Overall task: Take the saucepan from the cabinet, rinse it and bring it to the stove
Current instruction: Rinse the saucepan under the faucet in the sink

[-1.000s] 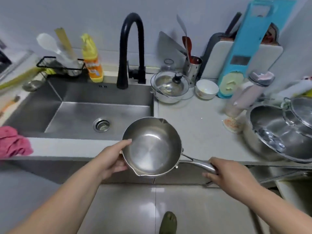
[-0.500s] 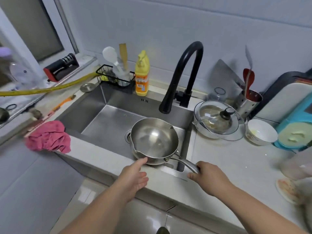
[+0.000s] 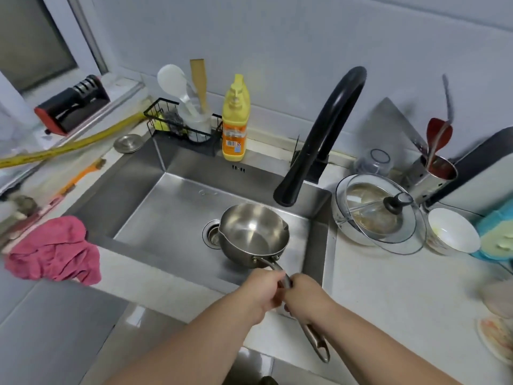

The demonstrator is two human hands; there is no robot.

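Observation:
The small steel saucepan [image 3: 251, 234] is inside the steel sink [image 3: 172, 201], beside the drain [image 3: 211, 234] and below the spout of the black tap [image 3: 319, 140]. No water is running. Its long handle [image 3: 313, 337] sticks out toward me over the sink's front edge. My left hand [image 3: 262, 294] and my right hand [image 3: 304, 297] both grip the handle, side by side, near the pan end. The stove is out of view.
A pink cloth [image 3: 55, 251] lies on the sink's front left edge. A yellow soap bottle [image 3: 235, 120] and a wire caddy [image 3: 180, 123] stand behind the basin. To the right are a glass-lidded pot [image 3: 377, 212], a white bowl [image 3: 452, 232] and a utensil holder [image 3: 435, 170].
The saucepan has gone from in front of the counter down into the sink. My left hand left the pan's rim and joined my right hand on the handle.

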